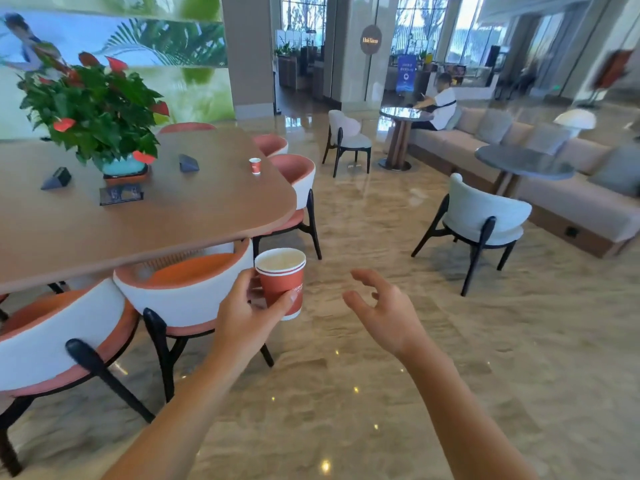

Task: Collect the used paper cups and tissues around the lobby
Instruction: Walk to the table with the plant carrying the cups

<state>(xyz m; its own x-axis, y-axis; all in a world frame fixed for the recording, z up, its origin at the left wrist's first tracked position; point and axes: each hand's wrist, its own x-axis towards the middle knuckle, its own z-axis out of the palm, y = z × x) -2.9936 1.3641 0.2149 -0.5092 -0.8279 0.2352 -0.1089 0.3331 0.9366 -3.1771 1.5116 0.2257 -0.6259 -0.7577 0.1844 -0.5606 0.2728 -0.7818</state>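
Observation:
My left hand [247, 306] grips a red paper cup [282, 277] with a white rim, held upright over the floor just off the table's near corner. A second, smaller-looking red paper cup [255, 165] stands on the brown table [207, 209] near its far right edge. My right hand [379, 308] hovers to the right of the held cup, fingers spread and curled, holding nothing. No tissues are visible.
A potted plant [97, 109] with red flowers, two dark wedge-shaped stands and a card lie on the table. Orange-and-white chairs [187, 292] ring it. Right: pale chairs [481, 220], round tables [524, 164], a long sofa, a seated person [440, 103]. Glossy marble floor lies ahead.

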